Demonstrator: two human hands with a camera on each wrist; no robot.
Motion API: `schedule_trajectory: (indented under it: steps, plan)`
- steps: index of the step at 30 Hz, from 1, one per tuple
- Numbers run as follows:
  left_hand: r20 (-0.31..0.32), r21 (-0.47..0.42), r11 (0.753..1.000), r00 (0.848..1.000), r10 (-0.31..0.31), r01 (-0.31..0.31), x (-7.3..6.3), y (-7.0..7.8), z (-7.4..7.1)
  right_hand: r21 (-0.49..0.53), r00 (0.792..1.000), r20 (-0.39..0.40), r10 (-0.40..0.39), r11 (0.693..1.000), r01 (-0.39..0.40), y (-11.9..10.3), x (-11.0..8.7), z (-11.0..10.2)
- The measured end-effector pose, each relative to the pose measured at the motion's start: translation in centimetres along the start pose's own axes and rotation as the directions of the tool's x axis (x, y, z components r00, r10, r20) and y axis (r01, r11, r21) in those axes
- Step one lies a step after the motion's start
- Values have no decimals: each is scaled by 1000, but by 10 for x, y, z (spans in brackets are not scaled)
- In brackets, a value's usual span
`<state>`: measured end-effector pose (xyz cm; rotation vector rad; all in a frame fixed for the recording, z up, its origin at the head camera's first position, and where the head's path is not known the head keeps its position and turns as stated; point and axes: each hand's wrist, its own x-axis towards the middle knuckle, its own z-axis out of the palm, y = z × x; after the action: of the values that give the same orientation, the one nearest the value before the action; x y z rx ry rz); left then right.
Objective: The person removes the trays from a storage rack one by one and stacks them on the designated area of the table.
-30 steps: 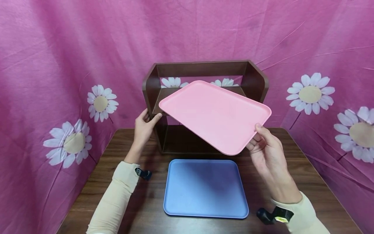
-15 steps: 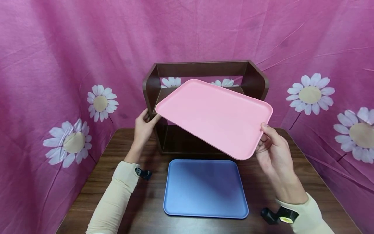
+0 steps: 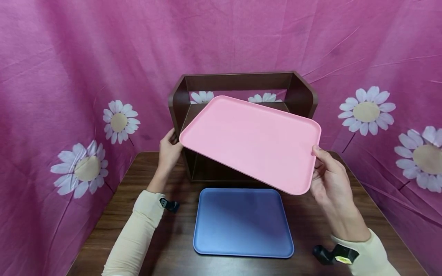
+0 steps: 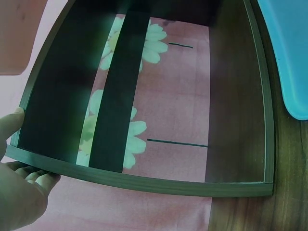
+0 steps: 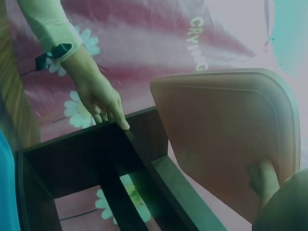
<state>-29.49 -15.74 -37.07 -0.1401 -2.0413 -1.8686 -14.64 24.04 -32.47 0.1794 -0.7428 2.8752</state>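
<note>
My right hand pinches the right edge of a pink tray, thumb on top and fingers beneath. The tray is in the air, tilted, in front of the dark brown shelf; its underside shows in the right wrist view. With thumb and fingers my left hand grips the shelf's left side panel, near the front end of the middle board. In the left wrist view that hand has its thumb on the front edge and its fingers outside the panel. A blue tray lies flat on the table before the shelf.
The wooden table has a pink curtain with daisies behind it and at both sides. The shelf stands at the table's back, and the raised tray hides much of its front.
The pink tray and my right hand have shifted rightward and slightly down and nearer; the tray's left corner moved left and down, now covering my left thumb. My left hand stays on the shelf.
</note>
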Motion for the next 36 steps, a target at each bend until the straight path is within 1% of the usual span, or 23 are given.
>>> schedule_trajectory:
  steps: [7,13,17,22,28,31,36]
  plan:
    - [-17,-7,1000,1000,-10,10,0,-1,0,-97,1000,9,16,995,-15,-4,-1,-2]
    - [-2,-13,1000,1000,9,-9,1,-2,-1,-214,999,-32,27,976,-34,-9,0,-7]
    - [7,-5,1000,1000,23,-23,1,-1,-1,-263,998,-48,42,963,-53,-12,1,-10]
    - [20,-13,1000,1000,23,-23,0,-1,-1,-277,997,-40,62,958,-70,-15,3,-13]
    - [21,-23,1000,1000,20,-20,0,-1,-1,-251,995,1,104,963,-101,-17,4,-16]
    - [22,-25,999,999,24,-24,0,0,-1,-241,989,34,142,962,-130,-19,4,-16]
    - [18,-27,998,999,49,-49,-1,1,1,-268,978,66,199,947,-175,-23,2,-17]
